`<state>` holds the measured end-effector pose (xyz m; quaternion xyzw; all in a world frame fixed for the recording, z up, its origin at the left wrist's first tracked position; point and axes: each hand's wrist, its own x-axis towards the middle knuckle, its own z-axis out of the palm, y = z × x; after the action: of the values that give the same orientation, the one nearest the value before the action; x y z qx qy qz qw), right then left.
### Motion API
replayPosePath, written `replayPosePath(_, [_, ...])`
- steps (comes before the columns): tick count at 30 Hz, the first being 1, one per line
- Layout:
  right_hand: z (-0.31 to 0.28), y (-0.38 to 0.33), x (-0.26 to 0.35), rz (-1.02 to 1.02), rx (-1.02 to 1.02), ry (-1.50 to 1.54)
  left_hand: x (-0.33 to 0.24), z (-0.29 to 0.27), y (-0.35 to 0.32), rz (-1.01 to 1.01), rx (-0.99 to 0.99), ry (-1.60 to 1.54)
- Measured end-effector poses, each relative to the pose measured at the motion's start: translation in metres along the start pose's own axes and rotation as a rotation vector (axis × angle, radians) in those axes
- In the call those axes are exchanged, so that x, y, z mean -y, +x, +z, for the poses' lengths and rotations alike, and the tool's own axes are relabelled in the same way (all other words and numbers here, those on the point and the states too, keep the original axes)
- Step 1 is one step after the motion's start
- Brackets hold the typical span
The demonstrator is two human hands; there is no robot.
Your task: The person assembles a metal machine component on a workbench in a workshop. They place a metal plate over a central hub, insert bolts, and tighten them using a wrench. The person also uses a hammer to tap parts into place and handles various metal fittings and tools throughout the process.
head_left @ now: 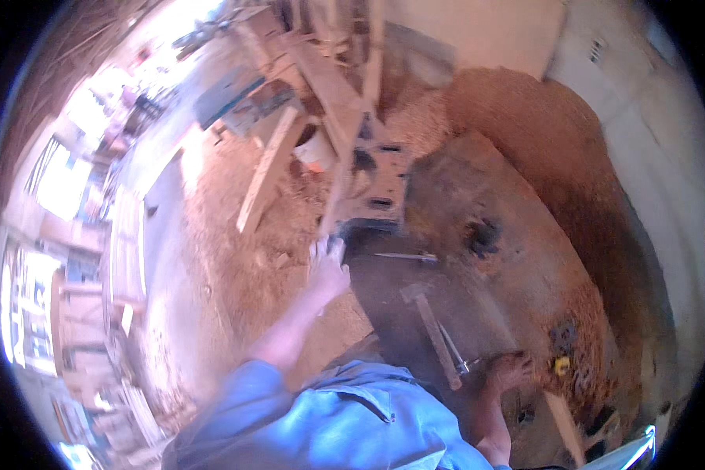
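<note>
My left hand point(329, 265) reaches to the left edge of a dark worktable point(478, 305). Its fingers are stretched and slightly apart, beside a plate with dark slots point(384, 180). Lower on the right, my right hand point(511, 370) is over the tabletop; blur and shadow hide how its fingers are bent. Between the hands lies a hammer point(436, 341) with a wooden handle. A slim metal tool point(453, 348) rests alongside it, near my right hand. Farther up, a thin pointed metal tool point(407, 256) lies across the dark surface.
A small yellow object point(562, 365) and a wooden strip point(564, 427) are right of my right hand. Sawdust is heaped point(540, 110) beyond the table and covers the floor point(251, 290). Boards point(270, 168) and a white bucket point(315, 150) stand at the far left.
</note>
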<state>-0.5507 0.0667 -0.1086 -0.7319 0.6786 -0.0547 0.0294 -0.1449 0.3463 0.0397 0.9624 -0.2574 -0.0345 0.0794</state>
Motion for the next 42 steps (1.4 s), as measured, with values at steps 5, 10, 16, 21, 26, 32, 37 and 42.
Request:
replayPosePath(5, [0.077,0.025,-0.062,-0.200,-0.240,0.030,0.056,0.060,-0.029,-0.190,0.109,0.010])
replayPosePath(10, [0.016,0.052,-0.008,0.062,0.144,0.005,0.059,0.046,-0.031,-0.319,0.124,-0.507])
replayPosePath(16, [0.054,0.211,0.062,-0.260,0.175,0.390,0.039,0.007,0.041,-0.117,-0.125,-0.461])
replayPosePath(21, [-0.048,0.171,0.225,-0.543,0.273,0.771,0.038,0.007,0.070,-0.116,-0.077,-0.452])
replayPosePath(26, [-0.087,0.161,0.270,-0.907,0.025,0.355,0.029,0.020,0.081,-0.107,-0.177,-0.258])
replayPosePath(32, [-0.093,0.174,0.276,-0.991,0.088,0.373,0.031,0.038,0.083,-0.116,-0.271,-0.083])
replayPosePath(37, [-0.100,0.190,0.283,-0.890,0.070,0.164,0.028,0.004,0.093,-0.086,-0.034,-0.310])
replayPosePath(42, [-0.173,0.123,0.319,-0.951,0.086,-0.086,0.032,-0.011,0.100,-0.117,0.018,-0.372])
